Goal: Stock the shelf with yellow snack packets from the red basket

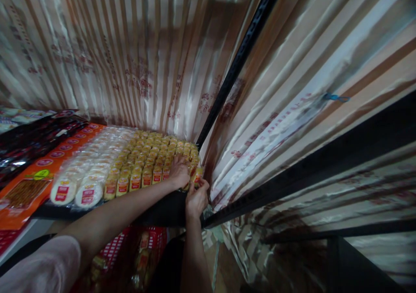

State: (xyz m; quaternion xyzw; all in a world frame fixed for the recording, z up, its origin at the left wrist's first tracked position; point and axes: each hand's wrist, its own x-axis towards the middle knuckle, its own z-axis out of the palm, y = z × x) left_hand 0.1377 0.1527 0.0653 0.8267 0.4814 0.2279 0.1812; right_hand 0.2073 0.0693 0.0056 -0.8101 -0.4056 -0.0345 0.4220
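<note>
Rows of small yellow snack packets [147, 178] with red labels stand close together at the right end of a shelf. My left hand [180, 171] lies over the right-hand rows, its fingers spread and touching the packet tops. At the shelf's front right corner, my right hand [196, 200] pinches one yellow snack packet [197, 176] between thumb and fingers. Part of that packet is covered by the fingers. Both hands are close to each other, the left one slightly farther back.
Round white packaged crackers [87, 194], an orange snack bag [24, 191] and dark glossy packages [32, 143] lie to the left. Below is a red basket [159, 236] holding more packets. A black shelf post [227, 85] and striped plastic sheeting [156, 59] border the shelf.
</note>
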